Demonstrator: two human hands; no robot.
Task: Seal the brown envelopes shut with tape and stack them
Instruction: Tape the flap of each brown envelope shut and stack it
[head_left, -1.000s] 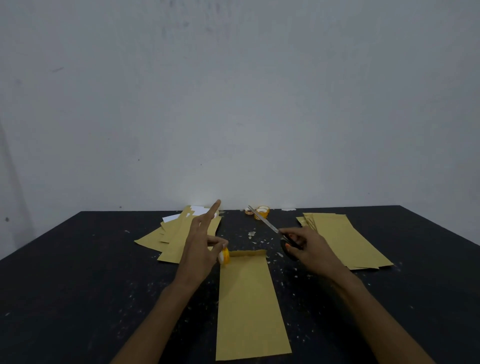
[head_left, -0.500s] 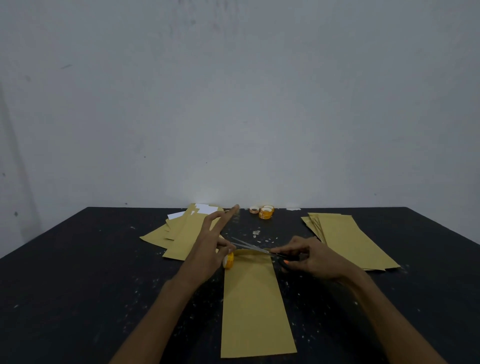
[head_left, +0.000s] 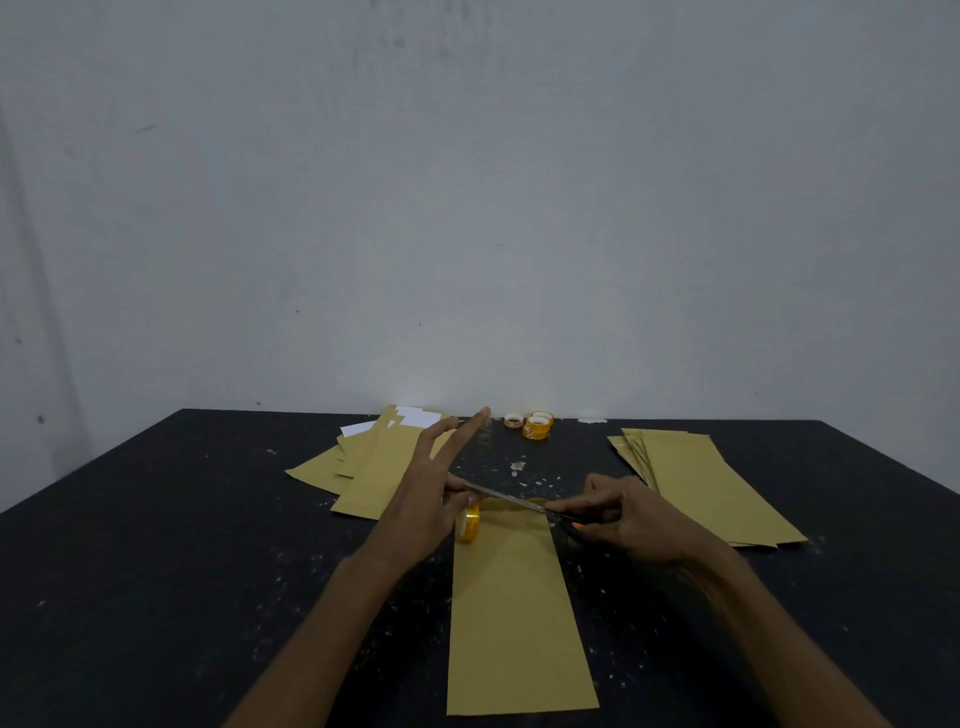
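one envelope (head_left: 514, 623) lies lengthwise mid-table (head_left: 156, 571), running toward the front edge. a tape roll (head_left: 467, 525) sits at its far left corner, in the left hand (head_left: 431, 499); scissors (head_left: 506, 498) cross its far end, held from the right by the right hand (head_left: 634, 525). behind to the left lies a spread pile of envelopes (head_left: 363, 467), to the right a stack of envelopes (head_left: 711, 488), and spare tape rolls (head_left: 537, 426) sit between them at the far edge.

I look across my black counter (head_left: 156, 571), flecked all over with small white scraps (head_left: 518, 466). A few white sheets (head_left: 418, 415) lie near its far edge, and a grey wall (head_left: 467, 208) rises behind it.
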